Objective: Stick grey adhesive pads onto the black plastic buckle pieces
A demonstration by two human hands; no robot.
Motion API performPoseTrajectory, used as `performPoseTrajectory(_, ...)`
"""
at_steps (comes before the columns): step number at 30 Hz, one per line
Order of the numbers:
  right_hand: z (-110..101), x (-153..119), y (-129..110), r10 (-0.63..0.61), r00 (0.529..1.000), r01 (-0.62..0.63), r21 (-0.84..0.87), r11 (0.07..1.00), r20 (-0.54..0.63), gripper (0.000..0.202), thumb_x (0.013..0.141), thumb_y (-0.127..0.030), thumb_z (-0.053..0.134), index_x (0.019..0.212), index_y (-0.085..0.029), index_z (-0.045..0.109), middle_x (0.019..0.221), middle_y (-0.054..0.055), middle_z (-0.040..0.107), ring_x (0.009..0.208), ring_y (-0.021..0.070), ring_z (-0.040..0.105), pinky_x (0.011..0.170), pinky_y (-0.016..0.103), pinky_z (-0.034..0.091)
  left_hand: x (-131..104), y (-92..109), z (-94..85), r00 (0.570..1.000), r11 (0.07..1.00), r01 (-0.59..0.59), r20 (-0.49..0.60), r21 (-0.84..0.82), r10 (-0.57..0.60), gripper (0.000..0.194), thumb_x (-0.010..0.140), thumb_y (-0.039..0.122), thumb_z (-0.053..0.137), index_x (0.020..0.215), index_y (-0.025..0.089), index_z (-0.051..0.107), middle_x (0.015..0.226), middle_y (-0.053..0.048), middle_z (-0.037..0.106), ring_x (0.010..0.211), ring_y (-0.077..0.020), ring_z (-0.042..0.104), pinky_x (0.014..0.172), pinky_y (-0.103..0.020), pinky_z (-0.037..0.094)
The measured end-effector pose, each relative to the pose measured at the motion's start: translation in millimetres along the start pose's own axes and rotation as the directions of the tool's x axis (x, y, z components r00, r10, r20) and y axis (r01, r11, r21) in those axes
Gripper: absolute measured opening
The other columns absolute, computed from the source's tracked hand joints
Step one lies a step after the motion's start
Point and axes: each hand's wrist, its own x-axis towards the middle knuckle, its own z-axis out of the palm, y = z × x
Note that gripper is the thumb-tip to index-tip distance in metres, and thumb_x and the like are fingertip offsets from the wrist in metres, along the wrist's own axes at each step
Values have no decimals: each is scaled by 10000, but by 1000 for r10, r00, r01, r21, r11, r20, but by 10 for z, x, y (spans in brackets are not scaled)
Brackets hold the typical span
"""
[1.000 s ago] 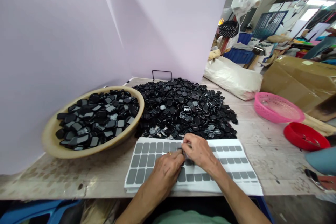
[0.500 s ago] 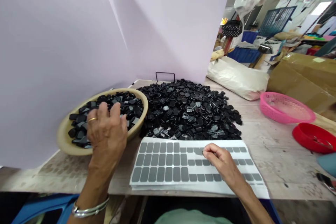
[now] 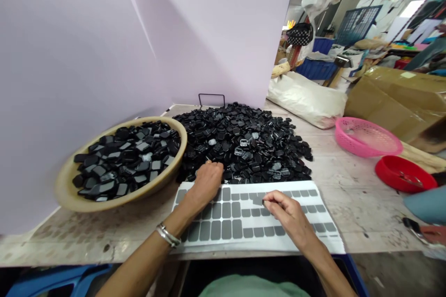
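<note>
My left hand (image 3: 209,178) reaches over the sticker sheet to the near edge of a heap of small black plastic buckles (image 3: 240,144). Its fingertips are hidden behind the back of the hand, so whether they grip a piece does not show. My right hand (image 3: 284,209) is pinched above the sheet, with a grey sticker (image 3: 258,200) at its thumb and fingertip. Under both hands lies the white sheet of grey stickers (image 3: 226,229), larger rectangles on its left and smaller ones on its right.
At left stands a cream basin (image 3: 64,197) full of black pieces, many with grey faces. A pink basket (image 3: 369,139), a red bowl (image 3: 404,174), a cardboard box (image 3: 393,102) and a white sack (image 3: 306,100) are at right. A wire stand (image 3: 212,95) sits behind the heap.
My left hand has left the basin and moved right to the heap's near edge. My right hand stays pinched over the sheet, and the sticker at its fingertips shows more. The view has shifted slightly right.
</note>
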Motion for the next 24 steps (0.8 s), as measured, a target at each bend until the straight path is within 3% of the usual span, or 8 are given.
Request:
performPoseTrajectory(6,66,-15,-1,-67,997,64,89,994,37,261,859,-336,513,1044,-214,650,787,3,580,694,146,527,613,243,423,-163,142,-166,990,919,132,2,-372,-142,330,912,369,349,937,157,600,692,-22,605,658,-158,573,615,-262,431)
performPoseTrajectory(7,99,-13,-11,-92,993,84,117,990,68,282,858,-327,521,1087,-215,642,786,-1,573,689,139,521,613,240,421,-241,214,-141,983,830,180,69,-527,-170,330,903,391,371,941,147,590,669,-14,598,603,-138,559,564,-239,421)
performPoseTrajectory(9,169,0,-18,-130,980,104,171,980,152,326,857,-301,534,1160,-216,618,767,-13,556,665,120,499,605,230,408,-408,369,-50,943,470,331,272,-819,-190,290,854,398,487,945,137,573,660,-6,596,516,-97,519,493,-203,382)
performPoseTrajectory(11,225,24,12,-134,964,83,219,972,232,364,853,-283,539,1205,-213,598,748,-21,547,634,106,474,581,222,389,-555,498,54,888,72,452,440,-889,-131,299,779,360,622,972,138,575,738,-19,622,531,-76,528,489,-182,370)
performPoseTrajectory(13,249,48,74,-107,953,32,258,966,283,387,841,-274,539,1218,-200,592,727,-26,537,595,95,446,553,218,368,-658,572,127,861,-93,495,502,-864,-86,341,741,327,682,1009,138,588,837,-40,641,608,-79,566,511,-171,381)
performPoseTrajectory(15,234,55,135,-70,943,-26,283,959,325,410,826,-261,540,1226,-188,589,719,-26,532,571,87,432,539,217,358,-713,597,150,850,-109,516,524,-850,-62,384,715,285,713,1051,141,596,873,-40,641,644,-79,575,526,-166,392)
performPoseTrajectory(19,141,-9,119,-31,923,-91,294,951,385,422,808,-227,535,1226,-204,594,720,-23,550,565,87,448,546,219,371,-735,599,98,849,-13,528,528,-849,14,465,644,179,752,1083,155,601,793,-1,625,600,-67,544,521,-164,401)
performPoseTrajectory(24,71,-107,-16,-107,959,44,235,971,264,316,842,-235,528,1135,-228,647,806,3,604,675,125,536,624,245,427,-742,642,64,863,-9,505,505,-863,2,382,640,129,696,1008,139,594,646,37,594,475,-47,495,477,-166,389)
